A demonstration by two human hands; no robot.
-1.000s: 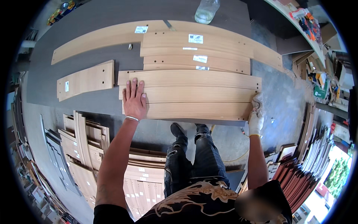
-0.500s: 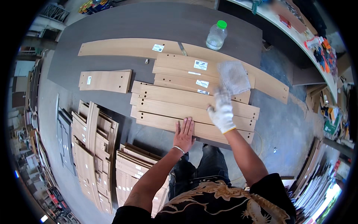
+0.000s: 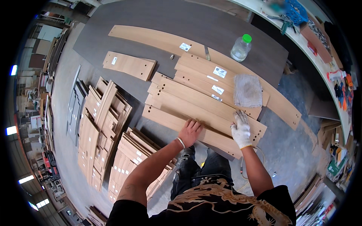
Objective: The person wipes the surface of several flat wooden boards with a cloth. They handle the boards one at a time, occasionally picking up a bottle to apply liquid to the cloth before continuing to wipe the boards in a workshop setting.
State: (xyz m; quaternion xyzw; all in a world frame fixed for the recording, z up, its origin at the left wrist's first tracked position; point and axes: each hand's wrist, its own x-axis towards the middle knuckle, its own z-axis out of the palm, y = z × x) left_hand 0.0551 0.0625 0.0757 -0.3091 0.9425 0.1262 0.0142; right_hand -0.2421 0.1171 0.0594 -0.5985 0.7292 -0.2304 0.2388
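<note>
The front board (image 3: 167, 118) lay just below the frame's centre, slanting down to the right, nearest of several boards (image 3: 209, 105) on the dark bench (image 3: 211, 22). It would probably handle as stiff, fairly light and smooth, best held by its long edges near both ends. The left grip (image 3: 190, 130) sat midway along it, fingers bent over; whether they clenched it could not be told. The gloved right grip (image 3: 241, 130) looked released, fingers extended over the boards behind, near its right end, just below a grey cloth (image 3: 247, 90).
</note>
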